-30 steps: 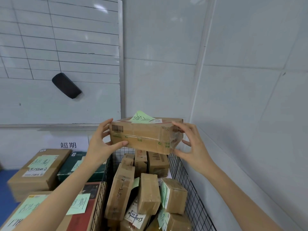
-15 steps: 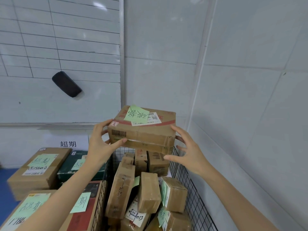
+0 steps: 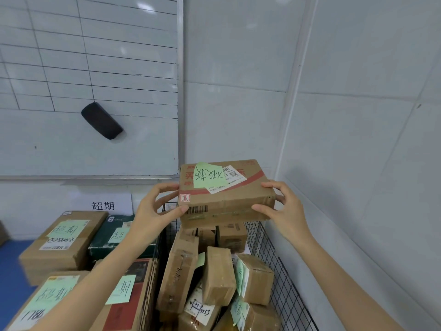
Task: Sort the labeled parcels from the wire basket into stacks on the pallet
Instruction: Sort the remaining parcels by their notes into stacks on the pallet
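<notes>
I hold a brown cardboard parcel (image 3: 229, 201) with a green handwritten note and a white shipping label above the black wire basket (image 3: 281, 278). My left hand (image 3: 155, 211) grips its left end, thumb on the front face. My right hand (image 3: 284, 211) grips its right end. The parcel's top face is tilted toward me. Several smaller taped parcels (image 3: 214, 280) lie jumbled in the basket below. Left of the basket, labeled parcels are stacked: a brown one (image 3: 59, 242), a dark green one (image 3: 114, 237) and a red-and-black one (image 3: 128, 299).
A whiteboard (image 3: 90, 91) with a black eraser (image 3: 101, 120) hangs on the wall behind. A white sign (image 3: 103, 205) with black characters is stuck below it. White wall panels close off the right side. Blue floor (image 3: 9, 261) shows at far left.
The parcel has been tipped so its labeled top face now faces me, and it has shifted slightly right. Both hands stayed on its ends.
</notes>
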A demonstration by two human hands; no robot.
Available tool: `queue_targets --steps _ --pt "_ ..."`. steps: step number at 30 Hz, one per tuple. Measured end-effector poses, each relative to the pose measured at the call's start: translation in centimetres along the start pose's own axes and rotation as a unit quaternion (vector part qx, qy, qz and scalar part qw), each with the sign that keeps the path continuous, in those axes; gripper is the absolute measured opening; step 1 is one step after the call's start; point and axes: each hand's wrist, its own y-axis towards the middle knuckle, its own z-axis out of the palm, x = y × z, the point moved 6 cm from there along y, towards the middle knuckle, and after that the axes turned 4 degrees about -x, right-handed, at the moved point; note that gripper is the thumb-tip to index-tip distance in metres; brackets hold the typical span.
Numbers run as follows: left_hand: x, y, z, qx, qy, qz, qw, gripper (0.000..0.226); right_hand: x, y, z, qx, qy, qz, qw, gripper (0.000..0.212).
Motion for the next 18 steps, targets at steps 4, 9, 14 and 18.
queue_targets --steps 4,9,14,18 --pt "0.8 0.7 -0.4 0.009 -0.029 -0.05 0.998 0.066 -0.1 -0.1 0.0 0.003 0.031 0.003 1.0 0.053" --pt "1.9 1.4 -0.7 0.038 0.0 -0.085 0.996 0.097 -0.3 -0.4 0.7 0.034 0.043 -0.018 0.998 0.053" --pt "2.4 1.3 -0.3 0.063 0.025 -0.101 0.993 0.114 0.3 -0.3 0.8 0.061 0.022 -0.042 0.997 0.052" --pt "2.7 1.4 -0.1 0.058 0.019 -0.121 0.991 0.108 0.4 0.0 0.8 0.083 0.011 -0.054 0.995 0.056"
